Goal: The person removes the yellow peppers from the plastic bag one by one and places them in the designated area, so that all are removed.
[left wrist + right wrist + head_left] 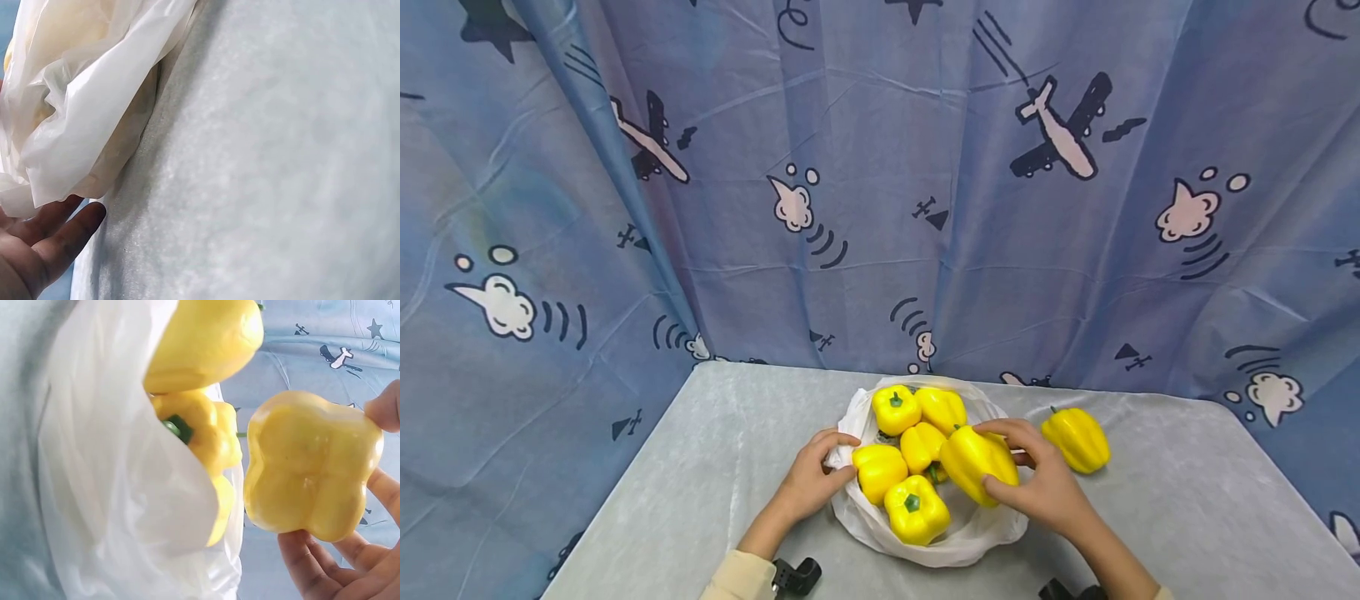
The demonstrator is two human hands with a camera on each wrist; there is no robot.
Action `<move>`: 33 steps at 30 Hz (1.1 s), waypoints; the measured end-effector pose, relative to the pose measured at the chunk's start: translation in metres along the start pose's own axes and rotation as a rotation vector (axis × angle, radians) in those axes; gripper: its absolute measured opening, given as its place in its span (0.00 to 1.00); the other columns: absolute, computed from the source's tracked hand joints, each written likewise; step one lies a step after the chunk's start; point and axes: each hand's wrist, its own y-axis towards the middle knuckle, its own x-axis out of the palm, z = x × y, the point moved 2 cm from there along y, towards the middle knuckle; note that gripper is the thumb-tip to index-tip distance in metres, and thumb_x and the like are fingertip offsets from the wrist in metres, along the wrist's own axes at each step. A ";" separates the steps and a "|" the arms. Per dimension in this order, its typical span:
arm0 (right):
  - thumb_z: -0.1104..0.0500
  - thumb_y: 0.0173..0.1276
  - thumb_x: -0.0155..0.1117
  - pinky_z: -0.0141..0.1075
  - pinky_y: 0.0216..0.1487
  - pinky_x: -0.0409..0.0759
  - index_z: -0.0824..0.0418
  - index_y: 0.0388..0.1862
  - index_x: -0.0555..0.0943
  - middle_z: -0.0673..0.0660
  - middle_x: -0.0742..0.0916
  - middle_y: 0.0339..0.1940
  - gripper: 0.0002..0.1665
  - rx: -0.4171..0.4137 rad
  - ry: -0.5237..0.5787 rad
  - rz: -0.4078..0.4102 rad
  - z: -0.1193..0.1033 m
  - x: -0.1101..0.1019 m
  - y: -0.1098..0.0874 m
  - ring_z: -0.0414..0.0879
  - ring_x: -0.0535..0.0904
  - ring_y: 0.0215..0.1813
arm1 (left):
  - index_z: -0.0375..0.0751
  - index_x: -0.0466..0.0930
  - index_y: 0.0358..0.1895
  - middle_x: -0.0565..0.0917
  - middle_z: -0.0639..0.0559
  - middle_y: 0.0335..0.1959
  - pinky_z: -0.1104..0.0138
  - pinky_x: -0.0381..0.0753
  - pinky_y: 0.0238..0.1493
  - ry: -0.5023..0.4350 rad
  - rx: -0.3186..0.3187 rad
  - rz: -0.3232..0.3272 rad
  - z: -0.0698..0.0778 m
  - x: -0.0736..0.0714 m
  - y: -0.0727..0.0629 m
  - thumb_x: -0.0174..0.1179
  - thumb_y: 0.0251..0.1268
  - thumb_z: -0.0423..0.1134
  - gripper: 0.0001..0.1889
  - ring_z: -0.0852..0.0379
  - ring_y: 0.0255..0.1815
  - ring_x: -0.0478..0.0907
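A white plastic bag (958, 552) stands wide-mouthed on the table, with several yellow bell peppers (917, 510) inside. At its left rim my left hand (811, 473) holds the bag's edge. In the left wrist view the bag's folds (87, 125) cover part of that left hand (44, 250). My right hand (1041, 479) grips another yellow bell pepper (977, 462) between thumb and fingers, over the bag's right side. The right wrist view shows this pepper's lobed bottom (309, 472), apart from the peppers in the bag (203, 344).
One more yellow bell pepper (1077, 440) lies on the grey-white table cover (1187, 500), right of the bag. A blue patterned curtain (880, 208) hangs behind the table and along its left side. Dark wrist devices (797, 575) show near the front edge.
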 end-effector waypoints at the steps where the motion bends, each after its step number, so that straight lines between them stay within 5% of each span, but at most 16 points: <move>1: 0.60 0.50 0.76 0.35 0.43 0.79 0.44 0.55 0.79 0.51 0.81 0.55 0.32 0.001 -0.002 0.000 0.000 -0.001 0.001 0.42 0.74 0.49 | 0.47 0.80 0.50 0.74 0.45 0.62 0.70 0.77 0.45 -0.001 -0.001 0.001 0.000 0.000 0.000 0.62 0.57 0.35 0.15 0.50 0.55 0.74; 20: 0.64 0.50 0.75 0.30 0.41 0.80 0.51 0.57 0.79 0.53 0.79 0.56 0.32 -0.095 -0.075 0.095 -0.005 -0.038 0.012 0.32 0.73 0.46 | 0.47 0.80 0.51 0.74 0.45 0.61 0.70 0.76 0.44 0.000 0.006 -0.012 0.001 -0.001 0.000 0.62 0.59 0.36 0.16 0.51 0.54 0.74; 33: 0.65 0.50 0.76 0.23 0.41 0.77 0.53 0.58 0.79 0.49 0.78 0.53 0.33 -0.075 -0.113 0.168 -0.001 -0.068 0.013 0.32 0.72 0.45 | 0.45 0.80 0.51 0.74 0.44 0.61 0.71 0.76 0.43 -0.013 0.017 -0.008 0.001 -0.001 0.000 0.62 0.58 0.35 0.16 0.51 0.53 0.74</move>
